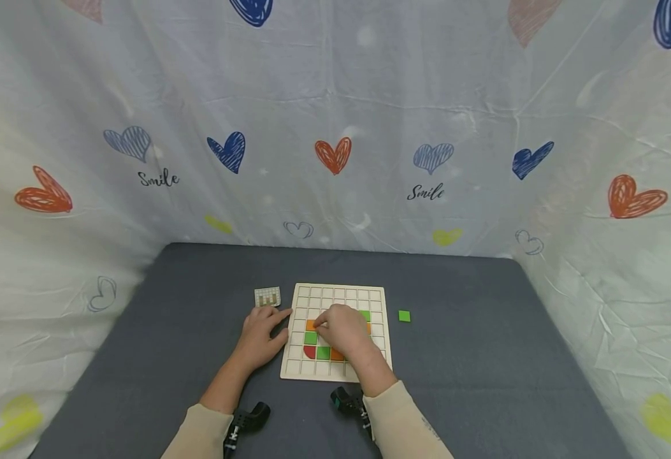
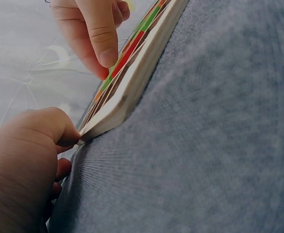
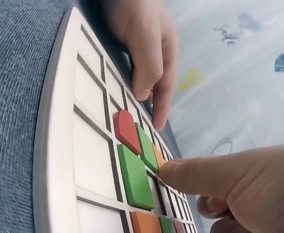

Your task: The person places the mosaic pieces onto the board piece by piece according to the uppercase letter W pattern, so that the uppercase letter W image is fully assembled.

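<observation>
A pale wooden grid board (image 1: 292, 368) lies on the dark table, with green, orange and red tiles in some cells. Along its left edge rests my left hand (image 1: 260, 338), thumb and fingers spread and touching the rim. My right hand (image 1: 343, 328) is over the board; its thumb and index finger pinch at an orange tile (image 3: 159, 156) in the left part of the grid, which the thumb partly covers. Beside that tile are a green tile (image 3: 145, 145) and a round-ended red tile (image 3: 126, 131). The right hand hides part of the middle of the grid.
A loose green tile (image 1: 404, 316) lies right of the board. Beyond my left fingers sits a small card with a printed grid (image 1: 267, 296). Black wrist mounts (image 1: 249, 417) hang at both sleeves. A patterned curtain (image 1: 335, 210) stands behind the table.
</observation>
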Demonstrator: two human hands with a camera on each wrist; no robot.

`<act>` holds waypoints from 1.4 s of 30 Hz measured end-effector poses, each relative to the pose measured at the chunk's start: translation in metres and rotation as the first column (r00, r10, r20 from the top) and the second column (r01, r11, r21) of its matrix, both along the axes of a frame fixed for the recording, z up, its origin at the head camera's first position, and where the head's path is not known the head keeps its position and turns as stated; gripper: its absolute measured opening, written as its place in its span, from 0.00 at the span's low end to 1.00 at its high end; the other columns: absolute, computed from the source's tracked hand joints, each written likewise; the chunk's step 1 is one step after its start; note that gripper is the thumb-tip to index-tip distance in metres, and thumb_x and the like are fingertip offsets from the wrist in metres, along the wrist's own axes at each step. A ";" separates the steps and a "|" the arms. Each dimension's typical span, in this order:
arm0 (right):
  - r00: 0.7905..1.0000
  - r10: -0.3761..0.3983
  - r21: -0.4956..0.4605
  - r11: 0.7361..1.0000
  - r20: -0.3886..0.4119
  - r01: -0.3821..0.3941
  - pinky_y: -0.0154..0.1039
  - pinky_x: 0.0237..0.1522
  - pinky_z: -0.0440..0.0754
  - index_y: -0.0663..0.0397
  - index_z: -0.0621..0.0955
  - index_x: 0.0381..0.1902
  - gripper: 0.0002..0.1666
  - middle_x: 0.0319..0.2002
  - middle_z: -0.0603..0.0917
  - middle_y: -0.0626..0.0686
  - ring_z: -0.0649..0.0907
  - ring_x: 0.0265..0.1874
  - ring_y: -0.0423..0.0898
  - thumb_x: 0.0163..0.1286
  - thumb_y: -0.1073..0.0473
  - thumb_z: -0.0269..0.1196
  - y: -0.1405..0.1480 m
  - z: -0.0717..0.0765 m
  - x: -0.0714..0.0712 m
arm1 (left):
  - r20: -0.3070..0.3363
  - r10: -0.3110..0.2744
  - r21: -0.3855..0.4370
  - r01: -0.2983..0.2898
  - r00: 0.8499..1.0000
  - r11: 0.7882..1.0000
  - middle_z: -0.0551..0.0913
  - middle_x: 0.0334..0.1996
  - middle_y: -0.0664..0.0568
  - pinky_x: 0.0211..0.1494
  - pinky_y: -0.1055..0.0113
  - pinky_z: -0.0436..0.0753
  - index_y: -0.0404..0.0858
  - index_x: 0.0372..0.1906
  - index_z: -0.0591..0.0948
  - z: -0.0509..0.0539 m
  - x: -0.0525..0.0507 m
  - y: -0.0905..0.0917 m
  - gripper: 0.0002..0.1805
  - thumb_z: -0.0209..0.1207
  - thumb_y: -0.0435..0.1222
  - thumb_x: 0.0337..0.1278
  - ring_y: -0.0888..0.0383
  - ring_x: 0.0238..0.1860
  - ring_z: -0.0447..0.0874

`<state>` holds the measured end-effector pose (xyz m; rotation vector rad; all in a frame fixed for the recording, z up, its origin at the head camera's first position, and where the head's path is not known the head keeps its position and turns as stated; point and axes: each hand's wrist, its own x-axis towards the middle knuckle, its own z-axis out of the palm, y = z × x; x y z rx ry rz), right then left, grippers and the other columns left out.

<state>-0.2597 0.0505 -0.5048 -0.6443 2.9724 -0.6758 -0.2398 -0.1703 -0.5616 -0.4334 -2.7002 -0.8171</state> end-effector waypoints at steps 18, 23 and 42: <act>0.989 -0.149 -0.187 0.971 0.002 0.147 0.38 0.20 0.58 0.47 0.89 0.52 0.13 0.17 0.66 0.44 0.63 0.17 0.42 0.73 0.58 0.65 0.058 0.028 -0.011 | -0.014 0.001 -0.010 -0.001 1.000 1.000 0.77 0.42 0.49 0.53 0.46 0.67 0.38 0.63 0.83 0.002 -0.002 0.001 0.23 0.63 0.35 0.63 0.47 0.48 0.69; 0.985 -0.169 -0.235 0.957 0.031 0.171 0.39 0.21 0.58 0.49 0.89 0.53 0.14 0.17 0.64 0.45 0.58 0.16 0.42 0.74 0.58 0.65 0.075 0.032 -0.013 | -0.011 -0.009 -0.004 0.008 1.000 1.000 0.77 0.43 0.48 0.53 0.46 0.67 0.37 0.64 0.83 0.002 -0.001 0.000 0.23 0.63 0.35 0.64 0.47 0.47 0.69; 0.929 -0.327 -0.262 0.894 0.174 0.364 0.43 0.27 0.67 0.56 0.85 0.59 0.20 0.25 0.71 0.51 0.68 0.21 0.47 0.71 0.60 0.67 0.143 0.020 -0.019 | 0.000 -0.013 0.016 0.013 1.000 1.000 0.77 0.42 0.49 0.53 0.46 0.67 0.37 0.65 0.83 0.000 0.001 -0.001 0.23 0.64 0.35 0.65 0.46 0.48 0.70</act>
